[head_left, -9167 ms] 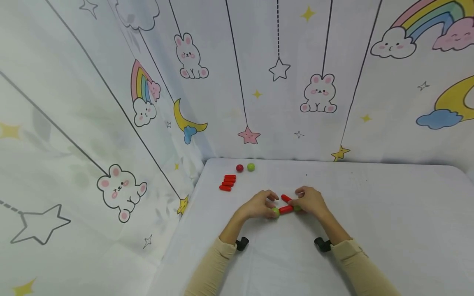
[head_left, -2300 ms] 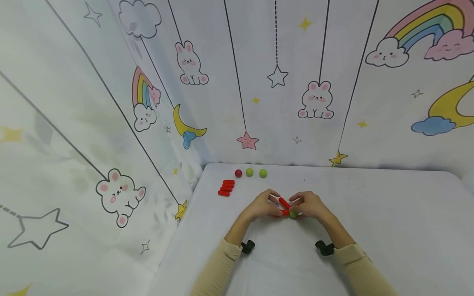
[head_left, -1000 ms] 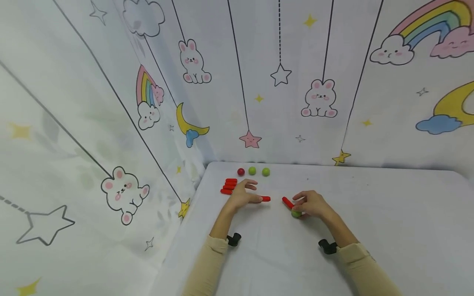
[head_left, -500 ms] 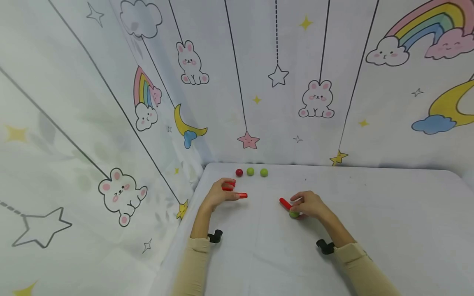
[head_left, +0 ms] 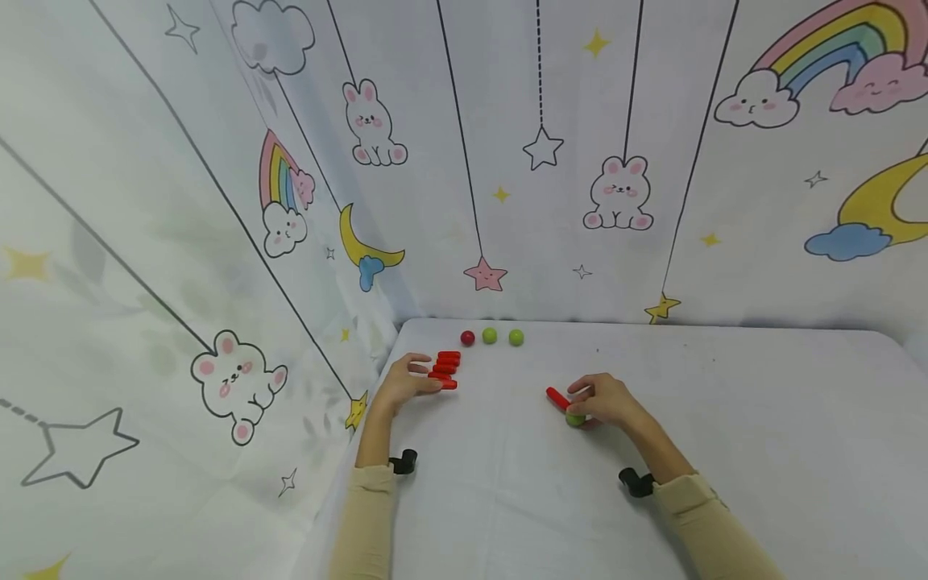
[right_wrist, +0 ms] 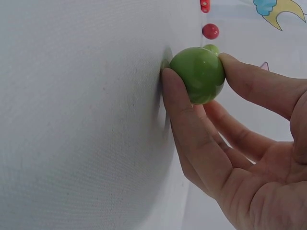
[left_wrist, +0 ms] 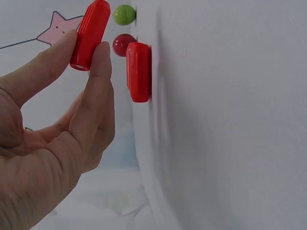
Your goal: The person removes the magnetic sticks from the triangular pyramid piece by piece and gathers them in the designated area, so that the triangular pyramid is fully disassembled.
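While right hand (head_left: 605, 400) stays, left hand (head_left: 406, 383) retreated

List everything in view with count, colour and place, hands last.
Red rods: a small stack, exact count unclear, far left of the table.
Held rod: one, red, at the near end of that stack.
Lone rod: one, red, beside the right hand.
Balls: one red, two green, in a row at the far edge.
Held ball: one, green.
Table: one, white.
Left hand: pinches the held rod.
Right hand: pinches the held ball.
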{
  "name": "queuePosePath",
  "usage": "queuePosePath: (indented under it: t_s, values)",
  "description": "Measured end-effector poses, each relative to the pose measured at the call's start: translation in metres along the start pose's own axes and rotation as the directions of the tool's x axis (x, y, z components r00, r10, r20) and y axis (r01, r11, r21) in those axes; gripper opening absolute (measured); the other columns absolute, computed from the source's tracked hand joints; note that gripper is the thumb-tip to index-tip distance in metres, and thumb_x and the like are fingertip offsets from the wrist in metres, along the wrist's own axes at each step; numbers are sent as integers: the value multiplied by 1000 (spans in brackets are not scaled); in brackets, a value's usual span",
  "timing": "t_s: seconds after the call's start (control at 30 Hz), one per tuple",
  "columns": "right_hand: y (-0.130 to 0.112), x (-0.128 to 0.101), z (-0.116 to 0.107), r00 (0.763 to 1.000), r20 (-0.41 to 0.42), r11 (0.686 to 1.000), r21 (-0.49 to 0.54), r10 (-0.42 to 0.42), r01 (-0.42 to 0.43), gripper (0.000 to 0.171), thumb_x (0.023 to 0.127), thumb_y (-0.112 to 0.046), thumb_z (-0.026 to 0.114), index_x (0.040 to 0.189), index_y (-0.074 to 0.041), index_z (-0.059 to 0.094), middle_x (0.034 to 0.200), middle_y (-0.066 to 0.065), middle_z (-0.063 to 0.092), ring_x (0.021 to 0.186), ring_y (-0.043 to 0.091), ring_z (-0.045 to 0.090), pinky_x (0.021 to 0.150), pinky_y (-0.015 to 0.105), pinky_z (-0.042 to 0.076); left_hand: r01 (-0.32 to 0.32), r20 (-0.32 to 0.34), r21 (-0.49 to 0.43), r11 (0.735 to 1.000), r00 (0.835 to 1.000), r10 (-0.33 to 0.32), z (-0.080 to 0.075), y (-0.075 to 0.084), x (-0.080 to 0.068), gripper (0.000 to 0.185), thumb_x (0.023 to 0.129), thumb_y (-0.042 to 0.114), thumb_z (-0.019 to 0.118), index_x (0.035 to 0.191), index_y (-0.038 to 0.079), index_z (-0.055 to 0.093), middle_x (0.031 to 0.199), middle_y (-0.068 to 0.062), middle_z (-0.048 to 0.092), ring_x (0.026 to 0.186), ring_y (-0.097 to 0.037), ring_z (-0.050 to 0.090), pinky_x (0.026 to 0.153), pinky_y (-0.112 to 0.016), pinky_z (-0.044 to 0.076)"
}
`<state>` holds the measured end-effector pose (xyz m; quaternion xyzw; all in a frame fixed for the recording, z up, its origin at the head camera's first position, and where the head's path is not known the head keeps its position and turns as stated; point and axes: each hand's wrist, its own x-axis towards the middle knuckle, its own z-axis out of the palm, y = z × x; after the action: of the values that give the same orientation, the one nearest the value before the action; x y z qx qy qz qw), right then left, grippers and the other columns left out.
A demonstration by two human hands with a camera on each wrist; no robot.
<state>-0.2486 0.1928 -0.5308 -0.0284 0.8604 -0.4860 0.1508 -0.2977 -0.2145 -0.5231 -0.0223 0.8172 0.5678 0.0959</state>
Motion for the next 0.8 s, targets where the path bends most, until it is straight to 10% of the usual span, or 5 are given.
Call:
queuePosePath:
  t_s: [0.8]
  values:
    - [-2,-1,1,999,-22,1000,2,31,-31,35,89,-5,81,121,3,69,100,12,73,89,25,70,72,39,64,148,-107,139,979,985,-134,-2,-14,25,62,88,13,84,142,2,55,141,-26,55,123,-37,52,107,-52,46]
